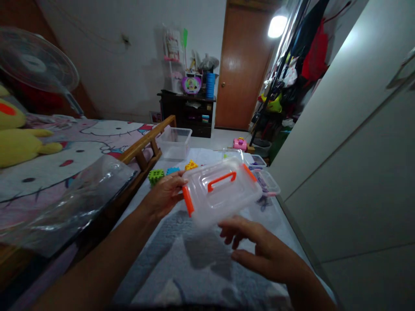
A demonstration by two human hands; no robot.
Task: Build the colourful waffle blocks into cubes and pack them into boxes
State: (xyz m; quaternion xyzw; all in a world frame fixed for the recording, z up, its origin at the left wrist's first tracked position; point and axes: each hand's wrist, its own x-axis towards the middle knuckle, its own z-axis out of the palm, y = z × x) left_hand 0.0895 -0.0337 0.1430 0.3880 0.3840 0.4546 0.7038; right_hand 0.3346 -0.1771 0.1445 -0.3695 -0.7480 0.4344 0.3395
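My left hand [168, 193] grips the left edge of a clear plastic lid [223, 196] with orange clips and an orange carrying handle [222, 180]. The lid is tilted above the cloth-covered surface; whether a box is under it I cannot tell. Just below the lid's near edge is my right hand [249, 244], fingers apart, holding nothing. Beyond my left hand lie a green block [156, 176], a blue block [173, 171] and a yellow block [191, 165], partly hidden by the hand and lid.
A clear bin [175, 144] stands at the far left of the cloth [155, 268]. Small clear boxes [267, 182] line the right side, near a pale cabinet [350, 164]. A wooden bed rail [145, 149] and a plastic bag [81, 203] flank the left. A pink case [240, 144] sits beyond.
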